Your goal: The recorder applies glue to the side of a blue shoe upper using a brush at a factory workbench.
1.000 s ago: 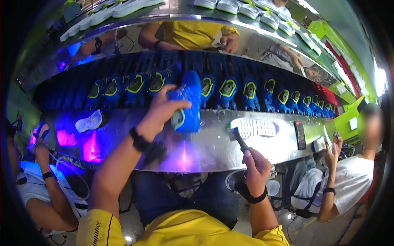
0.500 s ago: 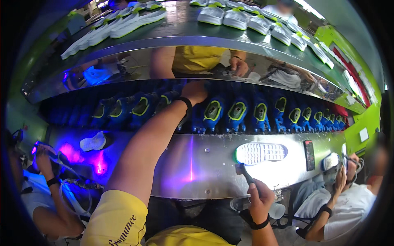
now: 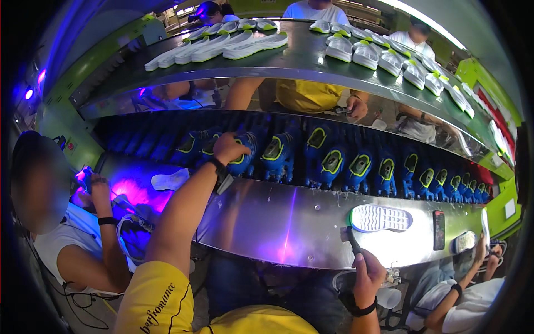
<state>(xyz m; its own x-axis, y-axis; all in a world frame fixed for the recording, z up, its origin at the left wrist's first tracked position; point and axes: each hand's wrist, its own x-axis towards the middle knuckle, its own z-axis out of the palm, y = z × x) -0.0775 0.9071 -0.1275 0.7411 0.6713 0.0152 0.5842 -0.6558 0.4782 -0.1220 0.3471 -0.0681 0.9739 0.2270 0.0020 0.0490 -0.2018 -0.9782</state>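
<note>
My left hand (image 3: 231,148) reaches into the dark recess with its fingers closed over a blue shoe upper (image 3: 243,158), which stands in a row of similar uppers with yellow-green collars. To its right is another blue upper (image 3: 273,150). In my right hand (image 3: 369,273), low over the near edge of the bench, is a dark-handled brush (image 3: 351,239). Its head is close to a white shoe sole (image 3: 381,218) lying tread up on the metal bench (image 3: 261,217); contact cannot be made out.
White soles (image 3: 364,54) line the green shelf (image 3: 306,55) above the recess. A dark remote-like device (image 3: 439,230) lies right of the sole. Another white sole (image 3: 170,179) rests at left under purple light. People sit close on both sides; others are beyond the shelf.
My left hand has drawn back from deep between uppers and moved left onto another blue upper. The view has turned left. My right hand still holds the brush beside the sole.
</note>
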